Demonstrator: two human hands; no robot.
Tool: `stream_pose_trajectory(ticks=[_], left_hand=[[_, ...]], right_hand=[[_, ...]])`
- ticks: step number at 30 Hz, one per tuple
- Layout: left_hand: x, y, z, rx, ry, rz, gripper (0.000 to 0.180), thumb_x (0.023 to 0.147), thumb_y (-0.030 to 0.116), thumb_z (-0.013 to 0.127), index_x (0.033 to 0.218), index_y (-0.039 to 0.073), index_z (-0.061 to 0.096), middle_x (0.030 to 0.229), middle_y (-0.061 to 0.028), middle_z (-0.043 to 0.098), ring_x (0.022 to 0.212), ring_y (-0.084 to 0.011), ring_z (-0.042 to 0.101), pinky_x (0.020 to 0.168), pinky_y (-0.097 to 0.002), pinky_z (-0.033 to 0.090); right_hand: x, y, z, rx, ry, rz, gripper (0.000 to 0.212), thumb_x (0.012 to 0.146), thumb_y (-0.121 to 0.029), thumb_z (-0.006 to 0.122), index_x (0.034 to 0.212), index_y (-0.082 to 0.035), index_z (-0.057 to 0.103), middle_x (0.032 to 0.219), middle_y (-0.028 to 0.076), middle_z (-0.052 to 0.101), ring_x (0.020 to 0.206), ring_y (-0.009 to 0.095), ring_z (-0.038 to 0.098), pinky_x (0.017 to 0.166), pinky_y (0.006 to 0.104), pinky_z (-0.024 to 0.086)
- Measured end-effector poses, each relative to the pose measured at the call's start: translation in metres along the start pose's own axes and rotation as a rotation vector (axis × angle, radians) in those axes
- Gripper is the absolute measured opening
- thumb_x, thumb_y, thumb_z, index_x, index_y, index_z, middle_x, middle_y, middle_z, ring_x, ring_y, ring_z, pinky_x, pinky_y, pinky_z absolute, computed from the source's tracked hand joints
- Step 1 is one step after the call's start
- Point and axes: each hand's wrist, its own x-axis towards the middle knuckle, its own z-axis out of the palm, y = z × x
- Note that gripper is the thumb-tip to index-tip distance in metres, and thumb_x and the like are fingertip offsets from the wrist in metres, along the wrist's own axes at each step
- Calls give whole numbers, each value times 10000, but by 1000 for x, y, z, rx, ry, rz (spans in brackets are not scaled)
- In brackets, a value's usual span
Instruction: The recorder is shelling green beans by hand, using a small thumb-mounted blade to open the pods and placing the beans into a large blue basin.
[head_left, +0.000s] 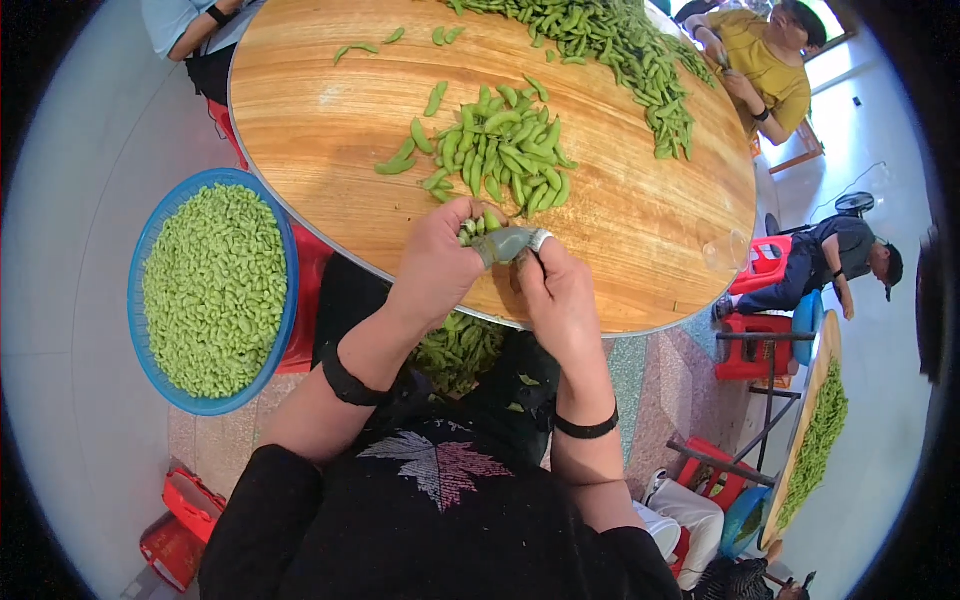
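Over the near edge of the round wooden table my two hands work close together. My left hand (440,255) is closed round a few green soybean pods (484,224). My right hand (560,290) meets it from the right, fingers bent and pressed together; what they pinch, if anything, is hidden. A grey-green wrap with a whitish end (508,245) spans between the hands, seemingly round a finger. Just beyond lies a loose pile of soybean pods (505,140). Below the table edge, pods and husks (458,352) fill a space between my legs.
A blue basket (137,300) full of shelled beans stands at left on a red stool (308,290). A larger pod heap (640,60) covers the table's far right. A clear cup (726,250) sits near the right edge. Other people sit around this table and a second one (822,345).
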Motion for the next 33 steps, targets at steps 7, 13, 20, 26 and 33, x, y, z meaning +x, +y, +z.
stream_pose_trajectory(ticks=[7,13,20,26,33], left_hand=[[6,4,-6,-521,-27,-315,183,809,41,578,992,29,581,840,-3,576,697,-38,494,525,-181,352],[1,6,18,-349,187,-315,178,864,92,523,1015,24,588,713,24,518,550,-23,399,455,-175,277],[-1,-8,12,-422,129,-242,255,835,11,498,1085,-20,539,751,-11,534,561,-54,439,465,-184,314],[-11,6,-4,-433,42,-287,264,833,-22,479,1086,2,552,794,-17,567,630,-67,488,487,-179,349],[-39,53,-150,119,641,102,221,841,111,510,1008,85,652,753,15,567,561,-54,434,482,-187,346]], right_hand=[[9,3,-9,297,-75,149,102,873,-90,532,881,10,550,594,30,523,509,85,451,466,252,383],[0,-15,2,-310,9,-143,107,786,-95,611,788,-17,537,666,187,566,587,360,561,519,400,443],[-1,-6,10,-56,151,-112,75,790,-31,606,787,8,542,588,147,521,505,236,525,506,305,419],[5,0,5,103,239,-34,63,802,-63,599,821,-7,580,594,62,498,517,127,459,495,270,382],[-8,-11,-22,22,-445,12,94,795,-91,616,836,-10,593,591,29,503,557,91,467,521,251,389]])
